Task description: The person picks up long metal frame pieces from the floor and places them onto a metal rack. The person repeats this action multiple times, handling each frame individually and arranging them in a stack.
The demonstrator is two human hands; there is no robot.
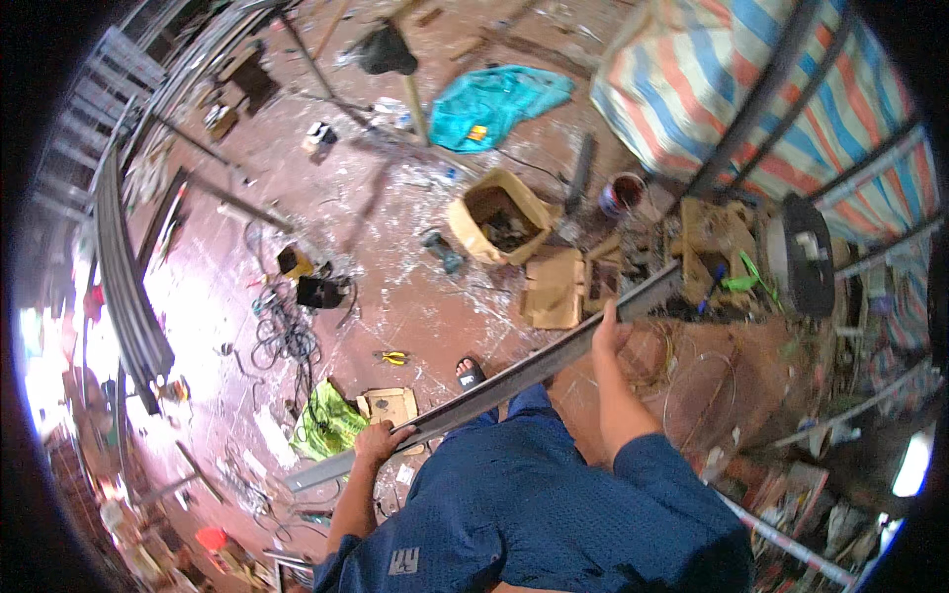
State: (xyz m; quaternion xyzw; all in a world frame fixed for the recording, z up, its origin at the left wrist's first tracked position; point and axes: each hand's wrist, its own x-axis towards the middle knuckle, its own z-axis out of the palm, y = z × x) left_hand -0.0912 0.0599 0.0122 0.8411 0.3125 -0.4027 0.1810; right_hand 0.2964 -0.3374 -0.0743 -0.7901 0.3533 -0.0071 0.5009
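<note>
A long grey metal bar [504, 383] slants across in front of my waist, rising from lower left to upper right. My left hand [378, 443] grips it toward its lower left end, with the fingers closed and the thumb along the top. Farther up, my right hand [609, 334] is wrapped round the same bar with its thumb pointing up; most of its fingers are hidden. The lower left end sticks out past my left hand above the floor. At the upper right, the other end reaches beside a cluttered stand [717, 247].
On the floor lie yellow-handled pliers [393, 357], tangled cables [287, 331], a green bag [328, 423] and an opened cardboard box [460, 222]. A paint bucket [623, 194] stands near a striped tarp [682, 84]. Long metal profiles [129, 287] are stacked at the left.
</note>
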